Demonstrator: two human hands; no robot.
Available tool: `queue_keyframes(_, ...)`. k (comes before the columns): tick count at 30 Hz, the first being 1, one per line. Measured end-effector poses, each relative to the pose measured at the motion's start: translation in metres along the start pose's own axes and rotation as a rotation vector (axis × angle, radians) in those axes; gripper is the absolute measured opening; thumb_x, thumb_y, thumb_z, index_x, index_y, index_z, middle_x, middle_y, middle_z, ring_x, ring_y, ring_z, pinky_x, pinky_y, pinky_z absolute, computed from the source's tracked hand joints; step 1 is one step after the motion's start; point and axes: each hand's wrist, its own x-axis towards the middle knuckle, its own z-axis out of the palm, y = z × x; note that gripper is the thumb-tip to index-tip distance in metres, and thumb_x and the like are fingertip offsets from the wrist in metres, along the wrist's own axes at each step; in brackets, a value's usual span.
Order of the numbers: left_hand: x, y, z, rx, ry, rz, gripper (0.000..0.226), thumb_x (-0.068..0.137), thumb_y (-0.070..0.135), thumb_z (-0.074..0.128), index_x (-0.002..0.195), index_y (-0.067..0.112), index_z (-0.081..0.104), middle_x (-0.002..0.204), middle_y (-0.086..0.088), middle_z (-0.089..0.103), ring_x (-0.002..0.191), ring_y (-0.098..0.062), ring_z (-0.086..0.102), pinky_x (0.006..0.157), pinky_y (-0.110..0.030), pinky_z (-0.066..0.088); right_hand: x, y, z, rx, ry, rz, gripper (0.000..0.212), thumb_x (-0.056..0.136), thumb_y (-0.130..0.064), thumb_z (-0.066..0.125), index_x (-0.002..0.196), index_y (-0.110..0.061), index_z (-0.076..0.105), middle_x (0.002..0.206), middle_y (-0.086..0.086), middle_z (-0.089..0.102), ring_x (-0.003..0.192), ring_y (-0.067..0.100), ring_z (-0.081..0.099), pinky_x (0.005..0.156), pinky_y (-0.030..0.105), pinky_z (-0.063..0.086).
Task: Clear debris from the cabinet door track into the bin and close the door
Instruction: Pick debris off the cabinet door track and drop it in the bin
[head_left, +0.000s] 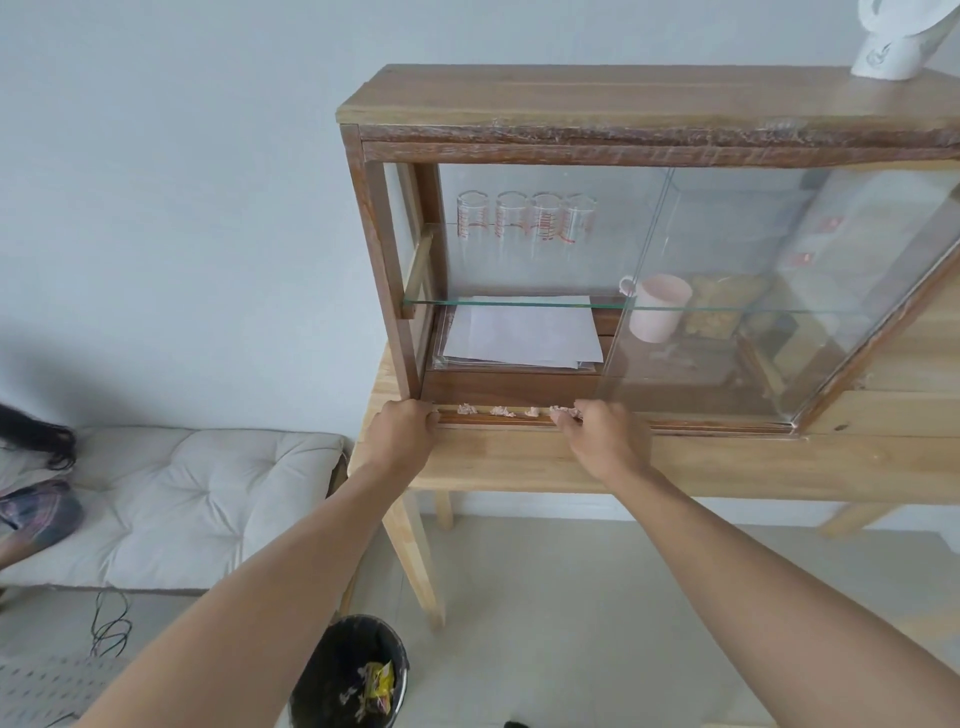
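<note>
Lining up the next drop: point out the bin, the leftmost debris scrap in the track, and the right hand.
bin (317, 675): head view, on its black inner wall.
leftmost debris scrap (466, 409): head view, on its crumpled middle.
right hand (602, 436): head view, on the back of the hand.

I see a dark, rough-grained wood cabinet (597, 148) with clear glossy glass doors (753, 291), standing on a pale, smooth wood table (519, 462). Below the table, the bin (322, 670) looks like black matt plastic.

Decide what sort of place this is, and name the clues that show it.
Probably a room in a home: a tufted floor cushion lies by the wall, and a wooden glass-door cabinet on a table holds a pink mug and measuring glasses.
</note>
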Motion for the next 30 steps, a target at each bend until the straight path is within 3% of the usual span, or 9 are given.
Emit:
queue_keyframes(6,0.0,0.004,0.004,-0.137,0.081,0.078,0.018,0.1,0.008,0.061,0.091,-0.002,0.074,0.08,-0.02,0.071,0.074,-0.041,0.063,0.066,-0.046,0.052,-0.002,-0.003,0.007,0.098,0.068,0.033,0.03,0.106,-0.041,0.057,0.1,-0.022,0.08,0.089,0.008,0.081,0.089,0.039,0.074,0.067,0.038,0.053)
queue_keyframes(11,0.003,0.018,0.004,-0.227,0.167,0.2,0.011,0.096,0.005,0.066,0.088,0.002,0.073,0.081,-0.007,0.065,0.069,-0.031,0.062,0.061,-0.036,0.049,-0.002,-0.003,0.012,0.166,0.102,0.025,0.022,0.105,-0.033,0.062,0.098,-0.021,0.078,0.088,0.009,0.08,0.087,0.04,0.073,0.063,0.036,0.047)
queue_keyframes(15,0.01,0.026,0.004,-0.218,0.134,0.254,0.01,0.098,0.006,0.066,0.094,0.001,0.075,0.097,-0.011,0.066,0.078,-0.029,0.063,0.068,-0.037,0.053,-0.004,-0.002,0.016,0.164,0.119,0.031,0.017,0.103,-0.036,0.063,0.1,-0.025,0.076,0.089,0.003,0.08,0.09,0.037,0.073,0.063,0.034,0.043)
queue_keyframes(19,0.012,0.031,0.006,-0.122,0.041,0.334,0.011,0.094,0.001,0.066,0.09,0.002,0.075,0.092,-0.009,0.072,0.087,-0.031,0.064,0.069,-0.044,0.055,-0.007,0.0,0.016,0.233,0.114,0.045,0.016,0.101,-0.038,0.064,0.103,-0.028,0.077,0.094,-0.005,0.082,0.093,0.032,0.074,0.068,0.036,0.049)
queue_keyframes(26,0.017,0.034,0.008,-0.139,0.021,0.291,0.016,0.089,-0.01,0.061,0.087,-0.001,0.074,0.088,-0.011,0.075,0.081,-0.032,0.068,0.068,-0.045,0.057,-0.015,0.005,0.013,0.36,0.125,0.074,0.011,0.097,-0.031,0.069,0.101,-0.03,0.078,0.093,-0.009,0.082,0.095,0.024,0.075,0.072,0.035,0.051)
queue_keyframes(30,0.014,0.031,0.006,-0.247,0.063,0.199,0.018,0.088,-0.012,0.061,0.093,0.0,0.074,0.087,-0.01,0.076,0.081,-0.03,0.07,0.07,-0.043,0.058,-0.025,0.004,0.012,0.405,0.108,0.038,0.01,0.097,-0.033,0.069,0.099,-0.032,0.079,0.082,-0.014,0.074,0.088,0.018,0.072,0.068,0.032,0.047)
